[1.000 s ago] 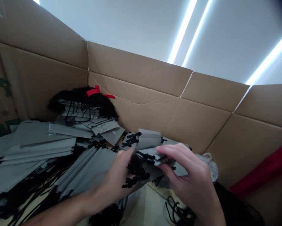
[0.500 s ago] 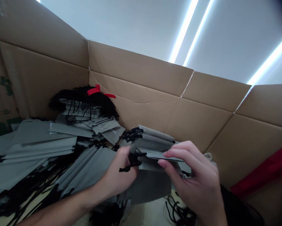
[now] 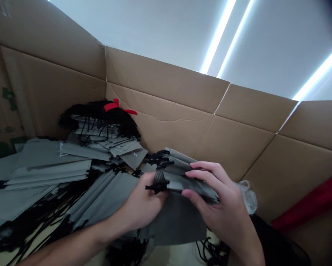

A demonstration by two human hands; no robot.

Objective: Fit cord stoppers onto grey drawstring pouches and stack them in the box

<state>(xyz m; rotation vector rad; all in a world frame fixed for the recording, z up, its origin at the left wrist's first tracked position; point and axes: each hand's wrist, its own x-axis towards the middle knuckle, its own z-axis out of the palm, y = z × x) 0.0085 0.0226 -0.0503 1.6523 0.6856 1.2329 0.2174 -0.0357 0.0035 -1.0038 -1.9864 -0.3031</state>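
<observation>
My left hand (image 3: 146,201) is closed around one end of a bunch of flat grey drawstring pouches (image 3: 182,218), where knotted black cords (image 3: 158,184) stick out above the thumb. On the other side of the bunch, my right hand (image 3: 221,195) grips the pouches loosely, fingers over the upper edges and thumb against the front one. Part of the bunch hangs down below both hands. Behind the hands, the pouches overlap, and how many each hand grips is hidden.
Cardboard walls (image 3: 160,88) rise around the work area. Layered grey pouches (image 3: 49,173) lie at left. Behind them sits a bundle of black cords (image 3: 96,114) with a red tie (image 3: 111,106). A clear plastic bag (image 3: 249,197) and red material (image 3: 310,201) are at right.
My right fingers have left the single pouch edge they pinched and now spread over the upper edges of the bunch. That pouch has folded in against the others. My left hand keeps its grip.
</observation>
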